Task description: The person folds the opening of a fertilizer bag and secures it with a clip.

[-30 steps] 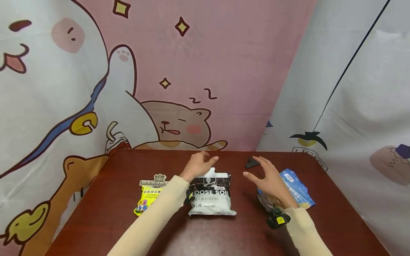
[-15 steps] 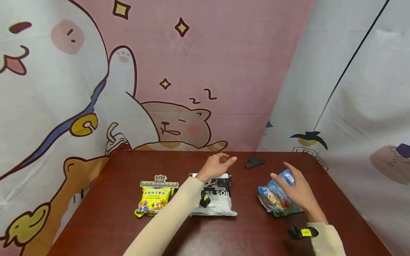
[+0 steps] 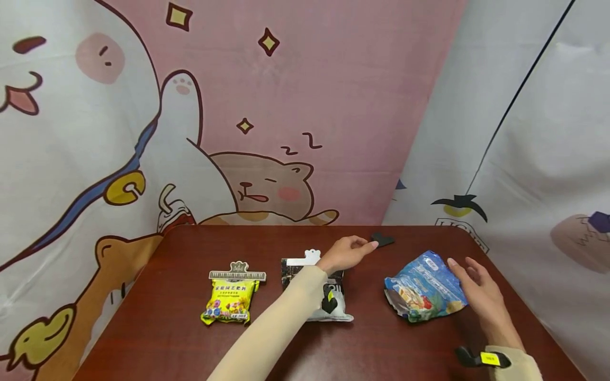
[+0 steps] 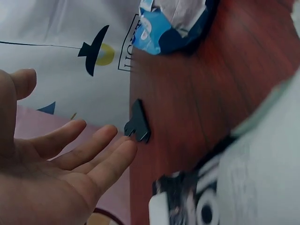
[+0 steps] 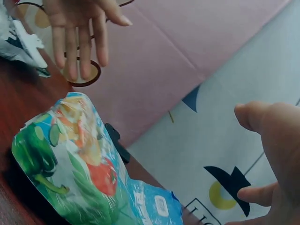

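Note:
My left hand (image 3: 347,254) reaches over the back of the black-and-white soil bag, its fingers relaxed and holding nothing. Its thumb tip overlaps a black clip (image 3: 385,241) lying near the table's back edge; in the left wrist view the clip (image 4: 137,123) lies just beyond the loosely spread fingers (image 4: 110,161). On the right, my right hand (image 3: 483,296) hovers beside a blue food bag (image 3: 424,288) with pictures of vegetables, fingers apart and nothing in them. The right wrist view shows the bag's (image 5: 101,173) printed front and crumpled end. My left arm covers part of the soil bag (image 3: 340,312).
A yellow bag (image 3: 231,300) with a piano-pattern clip (image 3: 237,272) across its top lies on the left of the dark red table (image 3: 157,317). A white clip (image 3: 312,256) sits on the soil bag's top. A cartoon cloth (image 3: 333,132) hangs behind the table.
My left hand has moved right from above the soil bag toward the black clip. My right hand has drawn back to the right, uncovering the blue bag.

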Demonstrator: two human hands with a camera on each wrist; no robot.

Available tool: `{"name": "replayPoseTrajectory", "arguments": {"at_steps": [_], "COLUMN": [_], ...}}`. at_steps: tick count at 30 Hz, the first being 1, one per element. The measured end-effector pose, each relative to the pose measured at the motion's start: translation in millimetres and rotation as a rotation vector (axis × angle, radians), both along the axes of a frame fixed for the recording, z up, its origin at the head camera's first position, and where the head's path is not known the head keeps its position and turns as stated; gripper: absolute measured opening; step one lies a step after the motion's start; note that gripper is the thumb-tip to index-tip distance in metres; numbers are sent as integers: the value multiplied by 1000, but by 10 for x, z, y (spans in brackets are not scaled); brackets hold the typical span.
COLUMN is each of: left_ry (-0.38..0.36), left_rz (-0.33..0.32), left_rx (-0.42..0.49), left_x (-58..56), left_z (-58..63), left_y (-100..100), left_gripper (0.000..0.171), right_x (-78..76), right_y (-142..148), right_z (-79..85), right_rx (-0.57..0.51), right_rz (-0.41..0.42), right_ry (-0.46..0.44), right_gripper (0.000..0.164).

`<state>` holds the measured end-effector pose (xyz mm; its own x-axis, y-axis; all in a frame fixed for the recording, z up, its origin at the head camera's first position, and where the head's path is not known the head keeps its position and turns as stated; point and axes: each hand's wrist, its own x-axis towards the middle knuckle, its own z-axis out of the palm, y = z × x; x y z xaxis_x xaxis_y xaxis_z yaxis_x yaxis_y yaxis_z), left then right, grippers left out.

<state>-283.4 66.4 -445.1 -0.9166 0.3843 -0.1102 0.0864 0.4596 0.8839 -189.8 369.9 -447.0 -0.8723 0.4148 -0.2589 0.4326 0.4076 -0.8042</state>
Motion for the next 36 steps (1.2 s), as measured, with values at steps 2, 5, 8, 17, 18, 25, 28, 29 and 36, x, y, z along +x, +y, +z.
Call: {"name": "replayPoseTrajectory", "arguments": {"at_steps": [2,5,8,17,18,25,28,29,36], "left_ry": [-21,-37,-45,-118,-139,-210,-201,-199,-188], "left_rz": [-10,-27,-52,-69,-70,-91,-114,-123,-186], "left_rx": [12,20,18,-26,-22,-13,-14,-14,-7], "left_x": [6,8,10,24,21,-18,-19,-16,27], "left_z": [-16,-51,-83,-149,-159,-211,-227,-231,-241], "left_y": [54,149,275,617,643,765,787,792,776], "left_gripper": [55,56,57,53,53,48,43,43,48], "right_x": [14,53,122,221,222,189,145,131,98], "right_y": [45,112,189,322,337,432,450,456,510], "right_z": [-25,-67,-118,-232,-232,-240,-264,-275,-377], "right_rx": [-29,-101,-193,-334,-339,-372,-399,-421,-509], "right_rz": [-45,-109,-167,-284,-286,-296,-299,-293,-263], "right_ry": [-6,-1,-3,-60,-74,-159,-156,-146,-120], "right_gripper": [107,110,117,135,134,117,105,101,87]}}
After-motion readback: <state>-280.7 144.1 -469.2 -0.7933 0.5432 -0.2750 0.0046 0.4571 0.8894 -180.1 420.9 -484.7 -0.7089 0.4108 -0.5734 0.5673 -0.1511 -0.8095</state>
